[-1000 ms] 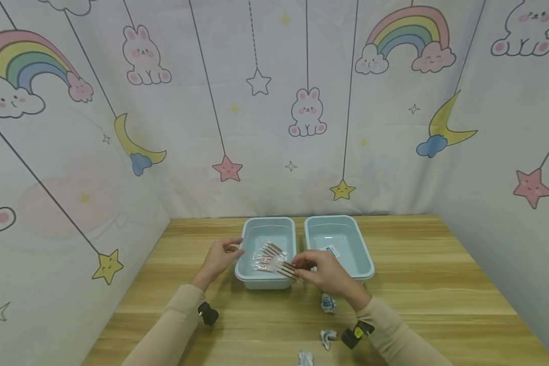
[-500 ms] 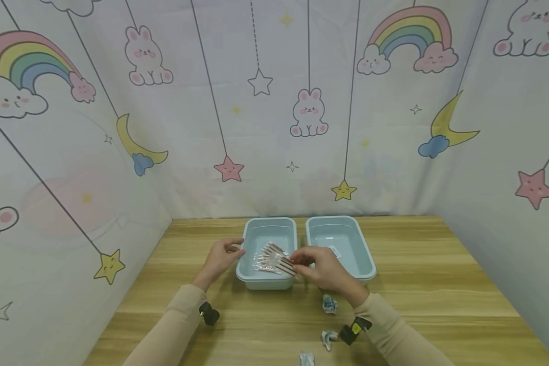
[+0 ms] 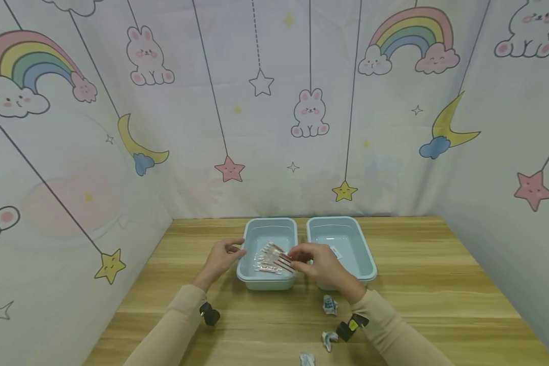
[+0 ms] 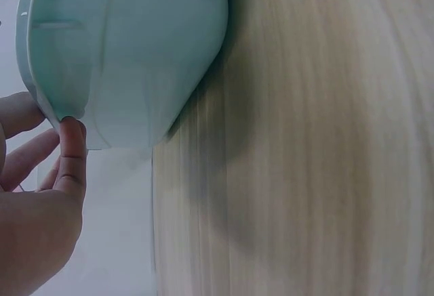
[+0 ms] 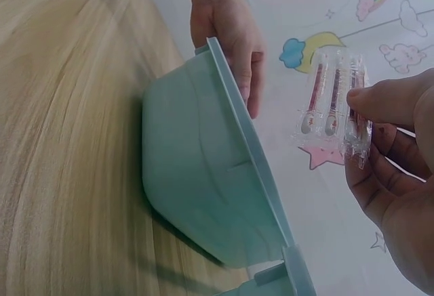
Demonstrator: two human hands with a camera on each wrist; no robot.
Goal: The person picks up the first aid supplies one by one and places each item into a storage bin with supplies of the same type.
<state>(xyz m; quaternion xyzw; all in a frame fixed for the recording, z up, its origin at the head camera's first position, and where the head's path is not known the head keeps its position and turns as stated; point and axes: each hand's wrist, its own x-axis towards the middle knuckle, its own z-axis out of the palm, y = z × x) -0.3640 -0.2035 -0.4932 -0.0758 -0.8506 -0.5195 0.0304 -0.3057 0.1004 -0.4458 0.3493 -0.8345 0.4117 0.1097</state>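
My right hand (image 3: 322, 264) pinches a strip of clear-wrapped cotton swabs (image 5: 332, 99) between thumb and fingers. In the right wrist view their brown tubes and white tips show through the plastic. The strip is held over the right side of the left light-blue basin (image 3: 267, 283). Beneath it, more wrapped swabs (image 3: 267, 268) lie in that basin, partly covered by the held strip. On the basin's left side, my left hand (image 3: 221, 258) grips the rim; the left wrist view shows fingers on both sides of the basin's edge (image 4: 30, 72).
A second light-blue basin (image 3: 368, 254) stands to the right, with a small white packet (image 3: 336, 251) inside, partly behind the right hand. Several crumpled pieces of white-and-blue wrapper (image 3: 330, 305) lie on the wooden table (image 3: 421, 305) in front. A patterned cloth (image 3: 183, 127) hangs behind.
My right hand has shifted slightly left and farther over the left basin, carrying the swab strip. The left hand stays at the rim.
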